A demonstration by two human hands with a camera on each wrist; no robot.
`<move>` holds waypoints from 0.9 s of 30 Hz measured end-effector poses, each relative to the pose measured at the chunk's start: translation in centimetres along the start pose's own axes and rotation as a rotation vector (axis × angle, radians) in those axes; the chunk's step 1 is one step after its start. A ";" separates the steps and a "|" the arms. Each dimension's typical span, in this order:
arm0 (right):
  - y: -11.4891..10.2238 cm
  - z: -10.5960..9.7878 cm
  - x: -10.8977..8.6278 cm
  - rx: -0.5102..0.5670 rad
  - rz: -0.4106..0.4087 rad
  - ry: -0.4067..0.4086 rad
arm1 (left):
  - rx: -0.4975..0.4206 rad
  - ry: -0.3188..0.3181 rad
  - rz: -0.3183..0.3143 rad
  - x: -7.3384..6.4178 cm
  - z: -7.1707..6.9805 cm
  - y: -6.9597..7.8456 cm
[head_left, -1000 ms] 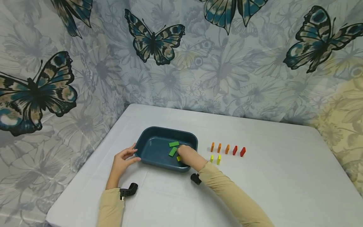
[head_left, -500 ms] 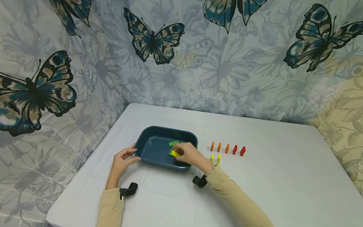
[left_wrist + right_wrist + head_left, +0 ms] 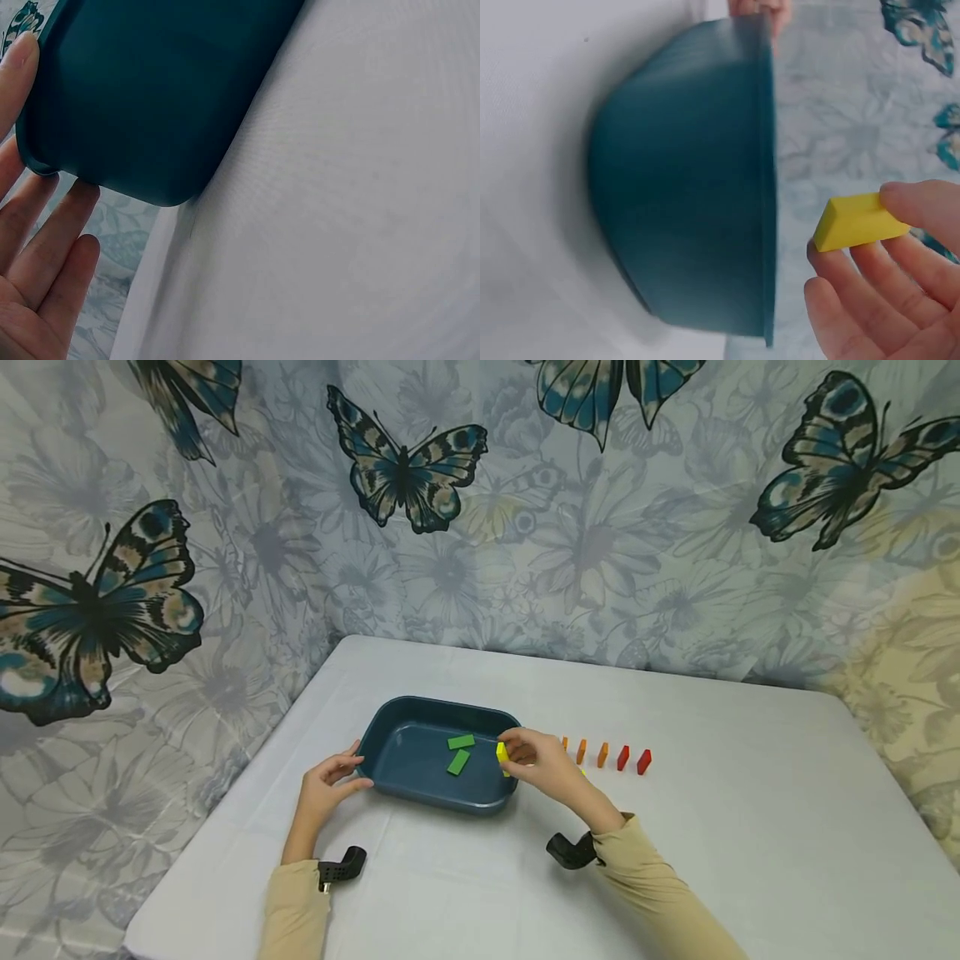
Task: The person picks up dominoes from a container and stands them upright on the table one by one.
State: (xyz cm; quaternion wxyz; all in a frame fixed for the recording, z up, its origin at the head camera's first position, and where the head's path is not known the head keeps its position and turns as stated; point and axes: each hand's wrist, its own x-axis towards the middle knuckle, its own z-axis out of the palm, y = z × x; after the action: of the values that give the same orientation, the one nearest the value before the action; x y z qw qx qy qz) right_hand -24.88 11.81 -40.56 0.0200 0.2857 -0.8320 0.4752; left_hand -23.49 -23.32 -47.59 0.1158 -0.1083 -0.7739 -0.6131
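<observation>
A person's right hand pinches a yellow block over the rim of a dark teal tray, while the left hand, fingers relaxed, steadies the tray's left edge.

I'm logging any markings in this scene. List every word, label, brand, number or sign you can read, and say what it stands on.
None can be read.
The yellow block pinched in the right hand: plain faces, no print.
The dark teal tray that the left hand touches: no label in view.
The green blocks and the standing orange and red blocks: unmarked.
The backdrop: butterflies and flowers only, no text.
</observation>
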 end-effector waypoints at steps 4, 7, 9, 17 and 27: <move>0.7 -0.8 -1.6 0.056 0.033 0.064 | -0.001 -0.023 -0.018 -0.4 -0.1 -0.2; 0.3 -1.8 -2.9 0.049 0.050 0.133 | 0.000 -0.042 -0.024 -0.5 0.0 0.7; -0.7 -2.8 -3.6 0.021 0.063 0.187 | 0.001 -0.050 -0.023 -0.4 0.1 1.5; -0.6 -6.1 -6.3 -0.121 0.164 0.309 | 0.007 -0.039 -0.025 0.0 0.1 2.5; 5.8 -6.0 -8.6 -0.079 0.278 0.255 | -0.024 -0.014 -0.023 0.2 -0.3 -0.3</move>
State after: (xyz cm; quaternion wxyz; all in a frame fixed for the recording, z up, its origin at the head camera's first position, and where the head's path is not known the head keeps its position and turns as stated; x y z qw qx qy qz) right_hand -22.02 22.80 -44.42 0.0707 0.1043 -0.8721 0.4728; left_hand -23.76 -23.70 -47.72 0.1018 -0.1049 -0.7686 -0.6228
